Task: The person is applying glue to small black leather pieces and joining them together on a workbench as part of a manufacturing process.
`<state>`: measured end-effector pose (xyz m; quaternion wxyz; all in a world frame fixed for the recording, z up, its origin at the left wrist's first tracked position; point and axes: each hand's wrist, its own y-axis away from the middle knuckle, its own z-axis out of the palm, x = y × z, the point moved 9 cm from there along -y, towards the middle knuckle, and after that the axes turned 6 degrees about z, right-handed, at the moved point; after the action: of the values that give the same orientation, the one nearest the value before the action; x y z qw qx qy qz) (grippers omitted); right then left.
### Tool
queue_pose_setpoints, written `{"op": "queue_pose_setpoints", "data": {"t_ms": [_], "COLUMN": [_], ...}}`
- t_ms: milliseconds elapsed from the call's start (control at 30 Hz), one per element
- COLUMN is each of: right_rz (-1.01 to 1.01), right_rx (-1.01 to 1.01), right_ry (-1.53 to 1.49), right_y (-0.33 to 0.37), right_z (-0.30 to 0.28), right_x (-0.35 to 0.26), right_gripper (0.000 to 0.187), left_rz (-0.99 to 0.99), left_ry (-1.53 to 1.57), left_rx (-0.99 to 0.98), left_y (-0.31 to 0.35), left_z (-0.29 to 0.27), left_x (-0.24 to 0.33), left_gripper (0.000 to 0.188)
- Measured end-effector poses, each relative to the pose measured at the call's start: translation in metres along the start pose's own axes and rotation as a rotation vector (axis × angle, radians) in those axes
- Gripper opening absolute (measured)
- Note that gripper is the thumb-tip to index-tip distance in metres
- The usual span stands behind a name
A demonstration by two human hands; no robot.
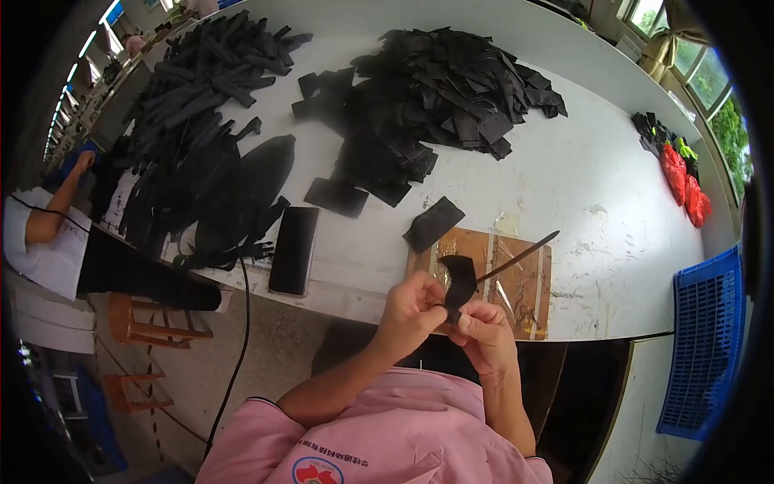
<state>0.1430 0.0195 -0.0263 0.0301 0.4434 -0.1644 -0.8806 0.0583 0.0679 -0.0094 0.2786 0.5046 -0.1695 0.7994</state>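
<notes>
- Left hand [415,310]: fingers pinched narrow on the lower end of a small black fabric piece [460,278], at the table's front edge.
- Right hand [486,331]: just beside the left, thumb and fingers closed narrow on the same lower end.
- Fabric piece: upper part stands free of the fingers, curved, seen over the wooden board [542,282].
- Board: near side reaches the table's front edge; shiny clear strips on its surface.
- Dark pointed rod [520,256]: slants up and right across the board, tip past its far edge. Lower end meets the fabric in view; cannot tell whether it is held.
- Flat black rectangle [434,224]: tilted, overlapping the board's far left corner.
- Dark phone [294,252]: left of the hands, near the front edge; black cable [245,323] hangs over the edge beside it.
- White table [613,266]: widest open room right of the board; narrower strip between phone and board.
- Blue crate [701,343]: at the right end, bounding that room.
- Far side: heap of flat black pieces [451,89]; heap of narrow black pieces [210,73] to its left; red bags [681,181] against the right rim.
</notes>
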Motion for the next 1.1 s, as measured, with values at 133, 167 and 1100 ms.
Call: {"op": "queue_pose_setpoints", "data": {"t_ms": [133,167,1100], "right_rz": [0.109,0.074,-0.506], "right_rx": [-0.093,-0.067,-0.009], "right_ry": [-0.177,-0.108,0.493], "right_y": [0.0,0.0,0.048], "right_z": [0.017,0.015,0.067], "right_x": [0.009,0.006,-0.175], "right_gripper": [0.012,0.013,0.02], "left_rz": [0.377,0.47,-0.169], "left_ry": [-0.652,-0.796,0.755], "left_rx": [0.279,0.274,-0.49], "left_y": [0.008,0.01,-0.032], "left_z": [-0.008,-0.004,0.116], "left_x": [0.047,0.057,0.104], "left_gripper": [0.024,0.023,0.019]}}
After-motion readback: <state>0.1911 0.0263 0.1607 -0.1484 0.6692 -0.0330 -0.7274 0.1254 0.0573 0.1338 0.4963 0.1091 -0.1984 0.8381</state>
